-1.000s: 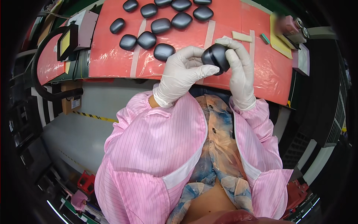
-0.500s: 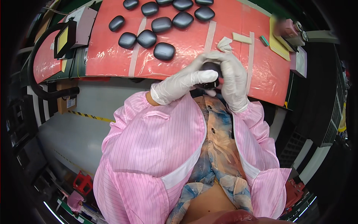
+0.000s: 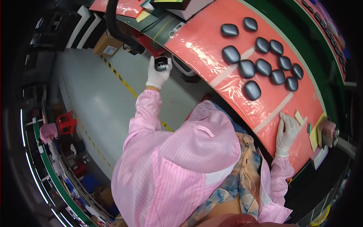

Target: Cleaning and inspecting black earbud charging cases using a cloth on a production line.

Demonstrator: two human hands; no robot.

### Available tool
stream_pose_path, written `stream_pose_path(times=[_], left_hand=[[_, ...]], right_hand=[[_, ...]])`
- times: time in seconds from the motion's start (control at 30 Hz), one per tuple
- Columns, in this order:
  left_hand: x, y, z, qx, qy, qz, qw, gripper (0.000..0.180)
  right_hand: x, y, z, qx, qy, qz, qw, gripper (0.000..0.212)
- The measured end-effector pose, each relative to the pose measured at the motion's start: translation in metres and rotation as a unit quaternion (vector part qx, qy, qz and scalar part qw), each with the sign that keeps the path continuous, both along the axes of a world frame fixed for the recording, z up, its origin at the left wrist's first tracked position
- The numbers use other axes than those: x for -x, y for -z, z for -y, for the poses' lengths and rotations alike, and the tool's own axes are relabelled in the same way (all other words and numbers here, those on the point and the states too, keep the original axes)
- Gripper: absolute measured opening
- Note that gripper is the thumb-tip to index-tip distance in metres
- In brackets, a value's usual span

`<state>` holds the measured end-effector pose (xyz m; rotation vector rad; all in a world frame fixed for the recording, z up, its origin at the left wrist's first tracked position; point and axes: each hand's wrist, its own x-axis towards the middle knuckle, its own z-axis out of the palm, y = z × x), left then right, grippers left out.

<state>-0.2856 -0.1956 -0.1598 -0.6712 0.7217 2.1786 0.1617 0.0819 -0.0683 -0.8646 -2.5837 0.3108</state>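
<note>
My left hand (image 3: 157, 75), in a white glove, is out over the floor beyond the table's left edge. Its fingers wrap round a dark, glossy rounded case (image 3: 161, 64), just below the mouth of a black flexible hose (image 3: 117, 28). My right hand (image 3: 287, 132), also gloved, rests on the red table covering (image 3: 204, 49) near its right end. Those fingers are bunched over a crumpled white cloth, which blends with the glove. Several grey-black rounded cases (image 3: 247, 68) lie spread across the table between my hands.
Beside my right hand lie a pale block (image 3: 299, 117) and a small green piece (image 3: 309, 128). Yellow sheets (image 3: 316, 136) and a pinkish container (image 3: 328, 132) stand at the table's right end. A cardboard box (image 3: 107, 44) sits on the floor, with a red stool (image 3: 66, 123) farther off.
My hands have parted: the left carried the dark case left to the hose, while the right let go of it and came down at the white cloth. The view has turned left.
</note>
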Motion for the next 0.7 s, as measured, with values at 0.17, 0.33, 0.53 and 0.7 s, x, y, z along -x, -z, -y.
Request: stream_pose_path(times=[0.17, 0.33, 0.53, 0.7], left_hand=[[0.115, 0.111, 0.044, 0.469, -0.134, -0.421, 0.765, 0.036], [0.095, 0.093, 0.035, 0.315, -0.01, -0.24, 0.918, 0.055], [-0.02, -0.031, 0.014, -0.092, 0.114, -0.142, 0.979, 0.075], [-0.129, -0.149, -0.069, -0.165, 0.237, -0.168, 0.943, 0.084]], right_hand=[[0.026, -0.023, 0.018, -0.114, -0.039, 0.033, 0.992, 0.029], [0.01, -0.006, 0.021, 0.025, 0.039, 0.018, 0.999, 0.029], [0.015, -0.019, 0.034, 0.218, 0.099, -0.132, 0.962, 0.019], [0.052, -0.066, 0.045, 0.212, 0.012, -0.181, 0.96, 0.02]])
